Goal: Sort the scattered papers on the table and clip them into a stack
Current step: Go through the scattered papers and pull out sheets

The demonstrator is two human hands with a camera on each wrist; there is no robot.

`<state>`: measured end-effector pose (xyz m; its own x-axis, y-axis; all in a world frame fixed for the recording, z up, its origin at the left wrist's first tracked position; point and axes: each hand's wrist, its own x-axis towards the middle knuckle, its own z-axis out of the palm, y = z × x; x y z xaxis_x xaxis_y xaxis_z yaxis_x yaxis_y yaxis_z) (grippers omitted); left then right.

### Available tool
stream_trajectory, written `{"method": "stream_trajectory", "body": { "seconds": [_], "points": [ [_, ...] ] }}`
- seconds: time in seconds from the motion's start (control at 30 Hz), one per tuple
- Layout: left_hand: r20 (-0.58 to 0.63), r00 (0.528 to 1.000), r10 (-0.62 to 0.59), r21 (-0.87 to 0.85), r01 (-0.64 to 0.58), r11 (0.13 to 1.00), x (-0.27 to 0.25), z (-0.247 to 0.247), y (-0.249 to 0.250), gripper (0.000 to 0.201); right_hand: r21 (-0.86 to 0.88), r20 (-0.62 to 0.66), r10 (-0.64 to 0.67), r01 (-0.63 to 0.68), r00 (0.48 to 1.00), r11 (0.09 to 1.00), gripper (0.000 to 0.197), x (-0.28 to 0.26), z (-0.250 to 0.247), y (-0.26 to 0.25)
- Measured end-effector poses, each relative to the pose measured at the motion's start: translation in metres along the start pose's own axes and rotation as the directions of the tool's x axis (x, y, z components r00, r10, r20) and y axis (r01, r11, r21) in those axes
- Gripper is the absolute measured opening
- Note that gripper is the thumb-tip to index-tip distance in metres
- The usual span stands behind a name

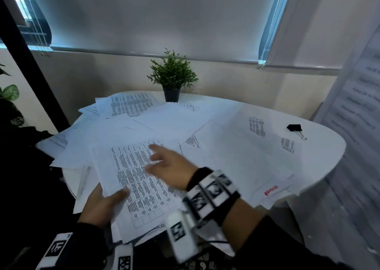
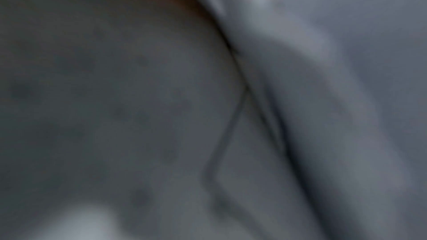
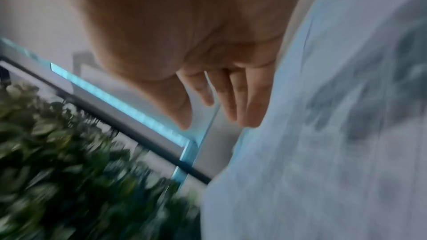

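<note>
Printed white papers [image 1: 181, 123] lie scattered across a round white table [image 1: 320, 144]. My left hand [image 1: 102, 205] grips the near left edge of a gathered bundle [image 1: 139, 183], thumb on top of a sheet printed with a table. My right hand [image 1: 164, 164] hovers over that top sheet with fingers straight and spread, blurred by motion. In the right wrist view the straight fingers [image 3: 231, 98] hang beside the sheet [image 3: 323, 134]. A black binder clip [image 1: 295, 128] lies at the table's far right. The left wrist view shows only blurred paper [image 2: 300, 116].
A small potted plant [image 1: 172, 80] stands at the table's back edge. A sheet with red lettering [image 1: 271, 190] hangs over the near right edge. A window blind covers the wall behind. A dark post [image 1: 35, 64] rises at the left.
</note>
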<state>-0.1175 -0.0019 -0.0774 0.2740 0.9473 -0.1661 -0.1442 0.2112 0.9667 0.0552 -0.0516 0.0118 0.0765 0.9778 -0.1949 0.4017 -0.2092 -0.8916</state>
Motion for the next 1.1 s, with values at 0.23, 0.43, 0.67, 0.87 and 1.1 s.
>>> {"method": "stream_trajectory", "body": {
  "seconds": [0.23,0.43,0.67,0.87,1.1],
  "points": [
    [-0.045,0.998,-0.050,0.034,0.051,0.998,0.004,-0.006,-0.006,0.039,-0.688,-0.283,0.418,-0.486,0.863,0.539,0.091,-0.023,-0.137,0.090],
    [-0.025,0.995,-0.092,0.007,0.093,0.996,-0.003,-0.002,0.004,0.042,-0.590,-0.265,0.369,-0.452,0.891,0.669,0.081,-0.022,-0.138,0.103],
    [-0.021,0.991,-0.130,-0.004,0.130,0.991,-0.001,-0.004,0.000,0.040,-0.630,-0.325,0.362,-0.485,0.874,0.606,0.071,-0.025,-0.131,0.108],
    [0.022,0.994,-0.107,-0.077,0.108,0.991,0.000,-0.002,0.002,0.040,-0.548,-0.360,0.348,-0.499,0.865,0.672,0.049,-0.023,-0.128,0.107],
    [-0.020,1.000,-0.006,0.037,0.007,0.999,-0.001,-0.005,0.006,0.043,-0.454,-0.341,0.362,-0.489,0.868,0.745,0.064,-0.036,-0.158,0.082]
  ]
}}
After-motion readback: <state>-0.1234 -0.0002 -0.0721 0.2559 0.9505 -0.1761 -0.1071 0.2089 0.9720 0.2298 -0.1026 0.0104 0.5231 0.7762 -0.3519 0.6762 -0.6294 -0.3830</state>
